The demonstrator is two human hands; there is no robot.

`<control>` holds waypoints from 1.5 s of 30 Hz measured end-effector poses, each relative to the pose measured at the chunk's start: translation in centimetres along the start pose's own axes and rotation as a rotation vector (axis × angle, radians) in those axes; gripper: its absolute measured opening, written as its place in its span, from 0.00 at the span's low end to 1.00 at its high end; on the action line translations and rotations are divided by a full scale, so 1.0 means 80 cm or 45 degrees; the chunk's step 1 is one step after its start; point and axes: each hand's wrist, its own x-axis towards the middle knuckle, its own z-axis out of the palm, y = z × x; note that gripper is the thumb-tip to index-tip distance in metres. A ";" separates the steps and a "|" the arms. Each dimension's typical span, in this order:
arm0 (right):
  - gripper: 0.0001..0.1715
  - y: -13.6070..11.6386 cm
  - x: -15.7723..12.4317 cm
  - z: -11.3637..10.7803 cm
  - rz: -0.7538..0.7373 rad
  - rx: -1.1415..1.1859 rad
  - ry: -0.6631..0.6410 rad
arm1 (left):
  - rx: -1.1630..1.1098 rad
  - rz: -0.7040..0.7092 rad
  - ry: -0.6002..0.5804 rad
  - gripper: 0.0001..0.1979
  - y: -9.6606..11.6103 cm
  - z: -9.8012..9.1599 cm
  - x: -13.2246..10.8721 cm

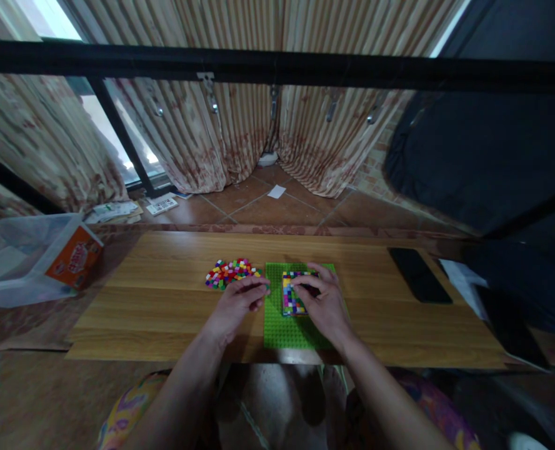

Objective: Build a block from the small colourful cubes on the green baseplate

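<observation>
A green studded baseplate [277,334] lies on the wooden table, with a multicoloured square of small toy bricks [287,300] built up on it. Over the square, my right hand [323,300] has its thumb and index finger together at the top of the bricks; whatever is between them is too small to make out. My left hand [240,303] hovers by the baseplate's left edge, pinching what looks like a small green brick [267,288]. Just behind that hand is a loose pile of mixed-colour bricks [230,272]. My right hand hides part of the brick square.
The low wooden table [150,312] spans the view. A black phone [419,275] rests on its right side, near white paper [460,284] and another dark flat device [509,325]. At left stands a clear plastic bin [29,284]. A black metal bar [277,67] crosses above.
</observation>
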 end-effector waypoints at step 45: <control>0.16 -0.029 -0.007 -0.008 -0.546 -0.176 -0.195 | -0.039 0.101 -0.118 0.13 -0.007 0.022 -0.004</control>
